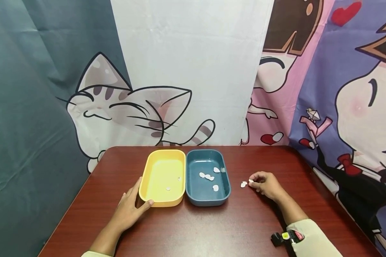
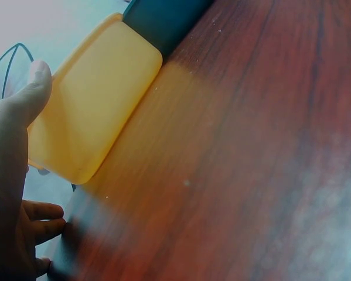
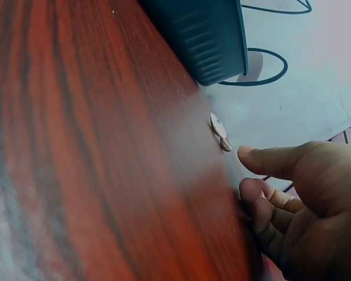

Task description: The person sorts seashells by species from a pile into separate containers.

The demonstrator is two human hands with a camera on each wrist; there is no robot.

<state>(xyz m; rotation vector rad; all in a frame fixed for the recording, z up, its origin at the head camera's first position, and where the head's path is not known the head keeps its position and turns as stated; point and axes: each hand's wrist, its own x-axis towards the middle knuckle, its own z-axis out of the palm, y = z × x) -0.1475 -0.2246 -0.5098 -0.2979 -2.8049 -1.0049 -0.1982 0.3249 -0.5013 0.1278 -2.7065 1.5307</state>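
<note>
- Slipping from the fingertips looks the likeliest fault for the white piece (image 1: 251, 181) at the right hand (image 1: 267, 185): it is small and seems thin, so a weak pinch could drop it on the table (image 1: 186, 232).
- Two loose pieces (image 1: 243, 184) lie close together just beside those fingertips; a brush of the thumb could scatter them, or a wide pinch could take more than one.
- Pushing too hard with the left hand (image 1: 127, 210) could shove the yellow tray (image 1: 162, 167) against the blue tray (image 1: 199, 194), since they stand side by side, and jog the several pieces (image 1: 215, 188) in the blue one and the two pieces (image 1: 168, 189) in the yellow.
- The right hand comes in from the lower right, back upward, fingers pointing left and bent, thumb and forefinger near each other at the white piece. The right wrist view shows a narrow gap between those two tips and nothing in it, so I cannot tell whether the piece is pinched.
- The left hand is spread, fingers nearly straight along the yellow tray's left side, thumb at its near edge; it steadies the tray, I judge, and no piece shows in it.
</note>
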